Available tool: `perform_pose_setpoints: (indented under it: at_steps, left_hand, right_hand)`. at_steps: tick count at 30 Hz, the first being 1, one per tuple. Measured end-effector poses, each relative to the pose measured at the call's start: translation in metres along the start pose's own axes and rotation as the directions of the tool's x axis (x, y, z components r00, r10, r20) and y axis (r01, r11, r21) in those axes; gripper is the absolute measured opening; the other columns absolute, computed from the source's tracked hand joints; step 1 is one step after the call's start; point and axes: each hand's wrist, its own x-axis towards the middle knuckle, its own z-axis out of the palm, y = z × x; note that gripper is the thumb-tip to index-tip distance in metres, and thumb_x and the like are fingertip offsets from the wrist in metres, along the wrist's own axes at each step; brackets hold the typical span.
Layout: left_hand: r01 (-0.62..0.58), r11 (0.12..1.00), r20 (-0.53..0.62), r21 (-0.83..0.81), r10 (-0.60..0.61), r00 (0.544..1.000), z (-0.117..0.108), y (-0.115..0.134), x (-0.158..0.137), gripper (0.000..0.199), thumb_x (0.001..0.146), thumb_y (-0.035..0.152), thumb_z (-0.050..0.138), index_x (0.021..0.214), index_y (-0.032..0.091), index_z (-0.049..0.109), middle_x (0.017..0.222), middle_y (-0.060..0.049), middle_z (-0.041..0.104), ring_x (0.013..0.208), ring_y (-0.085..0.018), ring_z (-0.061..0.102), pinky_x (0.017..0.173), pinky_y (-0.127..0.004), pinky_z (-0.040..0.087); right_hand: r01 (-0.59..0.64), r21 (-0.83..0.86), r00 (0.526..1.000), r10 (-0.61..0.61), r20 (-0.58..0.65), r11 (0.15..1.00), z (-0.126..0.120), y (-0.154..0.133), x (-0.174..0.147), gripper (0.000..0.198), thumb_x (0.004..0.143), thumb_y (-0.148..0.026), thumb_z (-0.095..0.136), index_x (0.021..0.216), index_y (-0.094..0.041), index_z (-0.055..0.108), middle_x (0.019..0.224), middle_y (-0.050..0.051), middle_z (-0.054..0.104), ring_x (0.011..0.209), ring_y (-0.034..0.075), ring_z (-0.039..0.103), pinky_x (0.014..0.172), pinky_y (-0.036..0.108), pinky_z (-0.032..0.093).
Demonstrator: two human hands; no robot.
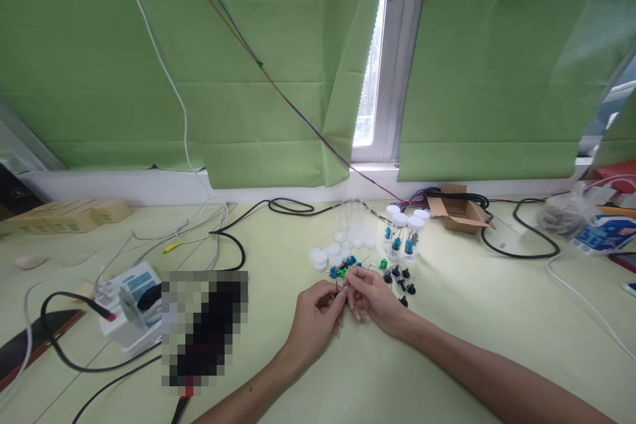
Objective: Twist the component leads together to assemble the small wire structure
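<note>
Fingertips of left hand (313,311) and right hand (377,295) set close together

Green blinds (278,119) are hung far beyond the fingers, and a pale table (447,364) is spread beneath them. A white power strip (112,330), with cables plugged in, is placed well to their left. An open cardboard box (464,222) is set beyond and to their right. Nearer, capped tubes (399,218) with blue pieces inside are stood beyond and right of the fingers; uncapped clear tubes (358,232) are grouped straight beyond. Loose white caps (322,258) are gathered just beyond and to the left. Black parts (411,289) are scattered beside the right fingers, and blue parts (351,261) are clustered just past the fingertips. A thin dark rod (336,283) is held nearly upright, pinched by the closed left fingers. The right fingers are bent beside it; whether anything is gripped there cannot be told.
</note>
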Motion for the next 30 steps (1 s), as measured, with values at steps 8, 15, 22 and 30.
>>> perform_pose_setpoints:
  at_steps: [8, 15, 22, 30]
  left_hand:
    - [-0.002, 1.0, 0.011, 0.028, 0.002, 1.0, -0.0004, -0.0016, -0.0001, 0.028, 0.087, 0.038, 0.057, 0.072, 0.017, 0.065, 0.067, -0.002, 0.06, 0.048, -0.012, 0.054, 0.04, -0.022, 0.044]
    - [-0.008, 1.0, 0.018, 0.028, 0.008, 1.0, -0.0009, -0.0019, -0.0013, 0.028, 0.087, 0.038, 0.057, 0.072, 0.016, 0.065, 0.065, -0.002, 0.059, 0.048, -0.012, 0.053, 0.041, -0.021, 0.044]
    - [-0.002, 1.0, 0.009, 0.018, 0.002, 1.0, -0.0007, -0.0014, -0.001, 0.027, 0.086, 0.037, 0.058, 0.072, 0.016, 0.066, 0.066, -0.002, 0.06, 0.047, -0.012, 0.053, 0.04, -0.021, 0.043]
    - [-0.007, 1.0, 0.008, 0.009, 0.007, 1.0, -0.0008, -0.0002, 0.0008, 0.026, 0.085, 0.037, 0.059, 0.072, 0.016, 0.067, 0.066, -0.002, 0.06, 0.047, -0.011, 0.053, 0.04, -0.02, 0.044]
  right_hand:
    - [-0.008, -0.012, 1.0, 0.007, -0.008, 1.0, 0.0029, -0.0028, -0.0003, 0.037, 0.079, -0.051, 0.069, 0.075, -0.017, 0.055, 0.044, -0.005, 0.057, 0.03, 0.006, 0.046, 0.03, 0.014, 0.032]
    - [-0.009, -0.011, 1.0, 0.009, 0.001, 1.0, 0.0014, -0.0016, -0.0004, 0.036, 0.081, -0.049, 0.068, 0.075, -0.016, 0.054, 0.043, -0.004, 0.057, 0.03, 0.007, 0.047, 0.029, 0.014, 0.032]
    - [-0.007, -0.006, 1.0, 0.007, 0.0, 1.0, 0.0017, -0.0014, 0.0, 0.035, 0.081, -0.048, 0.068, 0.075, -0.016, 0.055, 0.044, -0.004, 0.057, 0.031, 0.007, 0.047, 0.029, 0.015, 0.032]
    - [-0.004, -0.004, 1.0, 0.004, 0.004, 1.0, 0.0006, -0.0009, 0.0004, 0.035, 0.082, -0.048, 0.068, 0.076, -0.016, 0.055, 0.045, -0.004, 0.057, 0.031, 0.007, 0.047, 0.03, 0.015, 0.033]
